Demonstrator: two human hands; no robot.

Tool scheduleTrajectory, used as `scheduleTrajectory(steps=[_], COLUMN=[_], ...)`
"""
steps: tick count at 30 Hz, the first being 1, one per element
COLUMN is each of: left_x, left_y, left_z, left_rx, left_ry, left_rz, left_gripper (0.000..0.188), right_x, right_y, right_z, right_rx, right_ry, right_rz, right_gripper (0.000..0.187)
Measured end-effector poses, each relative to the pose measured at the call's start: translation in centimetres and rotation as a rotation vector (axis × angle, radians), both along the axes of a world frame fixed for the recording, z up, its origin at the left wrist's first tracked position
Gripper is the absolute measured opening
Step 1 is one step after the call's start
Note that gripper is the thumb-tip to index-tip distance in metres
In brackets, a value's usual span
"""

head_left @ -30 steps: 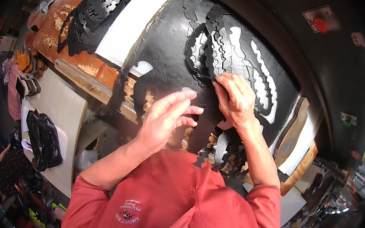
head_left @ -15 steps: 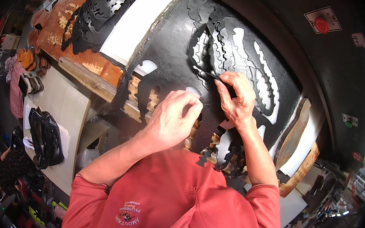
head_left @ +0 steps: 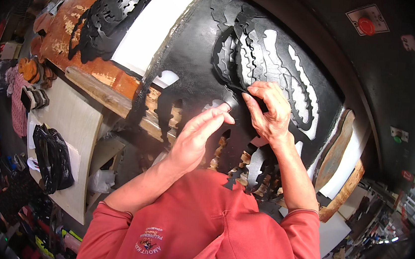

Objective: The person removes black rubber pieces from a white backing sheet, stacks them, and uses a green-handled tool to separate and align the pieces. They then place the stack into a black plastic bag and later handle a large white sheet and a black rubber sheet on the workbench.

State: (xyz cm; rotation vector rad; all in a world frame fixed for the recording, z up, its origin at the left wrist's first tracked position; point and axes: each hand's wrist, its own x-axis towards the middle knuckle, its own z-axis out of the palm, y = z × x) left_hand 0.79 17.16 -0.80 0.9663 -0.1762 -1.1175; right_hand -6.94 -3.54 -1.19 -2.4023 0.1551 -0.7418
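Note:
A large black sheet, leather-like [head_left: 186,42], covers the board in front of me, with wavy-edged cut-outs showing pale white below. My right hand [head_left: 270,113] pinches the near end of a thin black curved strip [head_left: 217,60], which arches up over the cut-outs. My left hand [head_left: 199,134] is just left of it, holding nothing I can see. Its fingers stretch forward close together, tips over a pale cut-out in the sheet. Along the near edge hang jagged black remnants [head_left: 255,166] of the sheet, partly hidden by my hands and red shirt.
Farther left, a pile of black cut scraps [head_left: 110,20] lies on a worn orange-brown board [head_left: 59,35], beside a white sheet [head_left: 153,19]. A dark machine panel with a red button [head_left: 366,27] stands on the right. A black plastic bag [head_left: 52,157] sits on the pale table at left.
My left hand has opened from a curled pinch to straighter fingers, turning slightly. The right hand keeps its pinch on the strip and has hardly moved.

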Motion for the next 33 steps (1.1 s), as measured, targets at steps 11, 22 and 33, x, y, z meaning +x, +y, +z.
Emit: scheduleTrajectory(steps=[11, 22, 33], left_x=[2.3, 3.5, 2.8], left_y=[-2.0, 0.6, -8.4], left_z=[-2.1, 3.9, 1.6], left_rx=[-0.394, 0.321, 0.263], left_ry=[0.446, -0.706, -0.663], left_rz=[-0.162, -0.144, 0.104], left_gripper=[0.026, 0.027, 0.04], right_x=[0.1, -0.3, -0.7], right_y=[-0.3, -1.3, -2.2], right_z=[2.0, 2.8, 2.1], right_rx=[-0.017, 0.506, 0.935], right_ry=[0.152, 0.337, 0.321], right_rz=[0.037, -0.163, -0.156], right_gripper=[0.033, 0.015, 0.018])
